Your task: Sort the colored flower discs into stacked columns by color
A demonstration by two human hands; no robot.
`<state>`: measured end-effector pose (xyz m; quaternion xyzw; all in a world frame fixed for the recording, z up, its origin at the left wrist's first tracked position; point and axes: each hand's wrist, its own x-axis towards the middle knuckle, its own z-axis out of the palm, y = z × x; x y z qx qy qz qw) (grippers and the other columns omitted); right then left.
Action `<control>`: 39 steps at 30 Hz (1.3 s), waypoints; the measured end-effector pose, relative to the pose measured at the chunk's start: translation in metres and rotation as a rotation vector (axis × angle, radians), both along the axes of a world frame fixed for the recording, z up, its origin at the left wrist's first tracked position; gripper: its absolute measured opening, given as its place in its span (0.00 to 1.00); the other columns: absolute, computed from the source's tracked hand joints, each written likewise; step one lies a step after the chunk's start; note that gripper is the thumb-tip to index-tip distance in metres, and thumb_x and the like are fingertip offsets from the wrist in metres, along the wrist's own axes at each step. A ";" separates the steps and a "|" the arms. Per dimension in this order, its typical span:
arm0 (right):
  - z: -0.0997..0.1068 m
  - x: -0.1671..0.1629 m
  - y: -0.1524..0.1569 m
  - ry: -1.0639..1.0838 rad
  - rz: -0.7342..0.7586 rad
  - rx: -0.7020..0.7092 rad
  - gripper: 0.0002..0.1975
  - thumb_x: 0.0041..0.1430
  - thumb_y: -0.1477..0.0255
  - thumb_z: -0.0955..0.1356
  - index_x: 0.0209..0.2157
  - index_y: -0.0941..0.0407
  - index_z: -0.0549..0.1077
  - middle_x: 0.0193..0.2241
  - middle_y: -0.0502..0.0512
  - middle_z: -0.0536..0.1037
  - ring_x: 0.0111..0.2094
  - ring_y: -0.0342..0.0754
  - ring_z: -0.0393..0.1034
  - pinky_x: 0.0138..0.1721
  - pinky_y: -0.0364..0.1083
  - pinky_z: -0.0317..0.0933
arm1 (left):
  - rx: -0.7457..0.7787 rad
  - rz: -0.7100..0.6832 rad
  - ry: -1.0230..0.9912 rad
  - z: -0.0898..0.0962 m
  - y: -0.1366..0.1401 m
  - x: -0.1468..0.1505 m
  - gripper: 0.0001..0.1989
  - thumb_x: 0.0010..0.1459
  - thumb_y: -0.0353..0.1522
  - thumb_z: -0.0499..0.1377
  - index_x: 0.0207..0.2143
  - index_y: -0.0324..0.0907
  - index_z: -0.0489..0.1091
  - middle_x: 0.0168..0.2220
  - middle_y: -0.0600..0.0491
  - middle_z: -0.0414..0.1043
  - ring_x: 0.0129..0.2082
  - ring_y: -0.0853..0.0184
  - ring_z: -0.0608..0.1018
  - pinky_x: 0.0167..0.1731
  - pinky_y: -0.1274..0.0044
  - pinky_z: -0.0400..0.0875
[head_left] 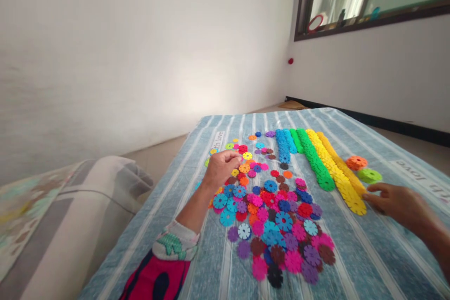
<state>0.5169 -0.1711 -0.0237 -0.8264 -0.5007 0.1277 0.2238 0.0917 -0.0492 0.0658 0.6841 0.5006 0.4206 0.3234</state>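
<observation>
Left hand [220, 168]: fingers pinched close over the far-left loose discs [270, 233], can't tell if one's held. Right hand [404, 201]: fingers at near end of amber row [342, 164], opening and grip unclear. Yellow row [333, 176], green rows [315, 164], blue rows [282, 146] left of that; orange stack [356, 163], lime stack [370, 176] right, all on striped cloth [390, 248].
</observation>
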 end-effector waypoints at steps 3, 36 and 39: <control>0.007 -0.004 -0.002 -0.003 -0.079 0.042 0.14 0.46 0.58 0.68 0.31 0.50 0.78 0.26 0.60 0.80 0.26 0.56 0.72 0.29 0.51 0.59 | 0.059 0.033 0.162 -0.011 0.002 -0.023 0.08 0.47 0.35 0.58 0.27 0.41 0.75 0.25 0.54 0.77 0.29 0.65 0.77 0.31 0.77 0.69; -0.016 -0.181 0.002 -0.135 0.759 0.591 0.15 0.66 0.66 0.59 0.36 0.54 0.75 0.29 0.54 0.78 0.29 0.46 0.73 0.32 0.45 0.66 | -0.179 -0.236 0.817 -0.020 0.000 -0.079 0.11 0.43 0.32 0.60 0.31 0.40 0.77 0.21 0.58 0.71 0.23 0.71 0.70 0.23 0.81 0.57; -0.014 -0.181 0.002 -0.120 0.753 0.570 0.16 0.66 0.65 0.58 0.36 0.54 0.75 0.30 0.53 0.79 0.29 0.46 0.73 0.32 0.45 0.66 | -0.188 -0.256 0.842 -0.019 -0.002 -0.074 0.10 0.42 0.30 0.59 0.29 0.42 0.77 0.21 0.58 0.71 0.23 0.71 0.70 0.23 0.81 0.56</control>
